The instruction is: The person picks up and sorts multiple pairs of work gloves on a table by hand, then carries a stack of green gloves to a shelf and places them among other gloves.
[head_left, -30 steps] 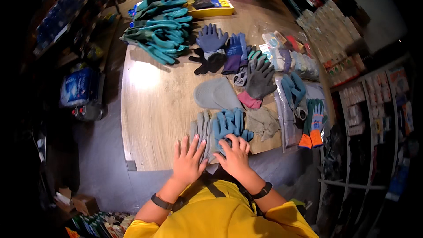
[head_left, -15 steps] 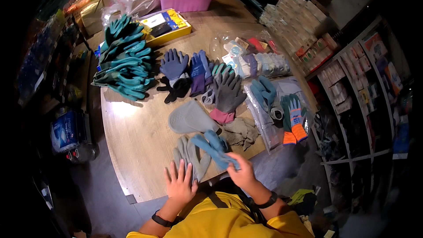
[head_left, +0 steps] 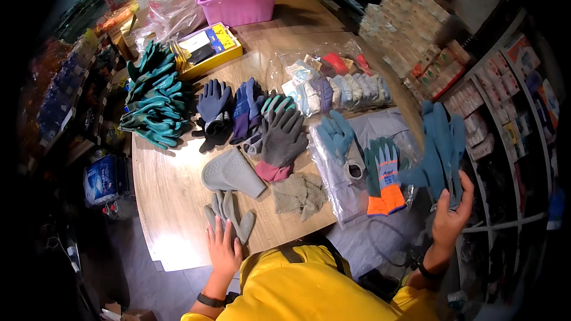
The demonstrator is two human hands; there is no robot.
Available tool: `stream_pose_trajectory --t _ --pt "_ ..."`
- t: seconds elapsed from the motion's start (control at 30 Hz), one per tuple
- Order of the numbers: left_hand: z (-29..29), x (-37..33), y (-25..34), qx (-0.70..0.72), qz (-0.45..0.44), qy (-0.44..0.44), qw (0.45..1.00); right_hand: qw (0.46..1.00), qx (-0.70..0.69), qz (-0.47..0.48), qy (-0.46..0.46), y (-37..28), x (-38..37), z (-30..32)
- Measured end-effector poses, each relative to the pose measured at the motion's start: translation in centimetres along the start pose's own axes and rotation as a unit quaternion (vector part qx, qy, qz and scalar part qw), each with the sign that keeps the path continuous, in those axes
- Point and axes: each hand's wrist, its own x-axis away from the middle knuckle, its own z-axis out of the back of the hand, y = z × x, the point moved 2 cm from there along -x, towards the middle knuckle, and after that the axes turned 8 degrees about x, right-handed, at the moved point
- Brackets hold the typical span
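Held up past the table's right side is a blue work glove (head_left: 443, 148), pinched near its lower end by my right hand (head_left: 450, 220). My left hand (head_left: 223, 255) lies at the table's front edge, fingers stretched over the lower part of a light grey glove (head_left: 231, 211). Behind that glove lies a grey cloth-like piece (head_left: 232, 172), with a rumpled grey-beige knit piece (head_left: 299, 196) to its right. A dark grey glove with a pink cuff (head_left: 282, 139) is beyond. On a plastic-wrapped packet (head_left: 333, 193) rest another blue glove (head_left: 339, 137) and a green glove with an orange cuff (head_left: 383, 172).
A heap of teal gloves (head_left: 156, 98) covers the far left of the table. Dark blue gloves (head_left: 214, 104) lie beside it. Farther back are a yellow box (head_left: 208, 65) and a pink basket (head_left: 241, 9). Stocked shelves (head_left: 488, 125) stand close on the right.
My right hand has carried the blue glove up and right, from beside the light grey glove to beyond the table's edge. My left hand stays at the grey glove.
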Motion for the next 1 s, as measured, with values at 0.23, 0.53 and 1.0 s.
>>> stream_pose_trajectory --t 0.23,0.53,1.0 --pt "-1.1 -1.1 1.4 -0.007 0.0 0.083 0.996 0.9 0.242 0.129 -0.34 10.2 3.4 -9.9" --pt "-2.1 -0.2 2.4 -0.025 0.064 0.123 0.99 0.919 0.126 0.097 -0.36 8.6 0.9 -7.6" --pt "-1.8 0.1 2.2 -0.034 0.086 0.045 0.995 0.951 0.059 -0.005 -0.304 6.2 0.9 -5.2"
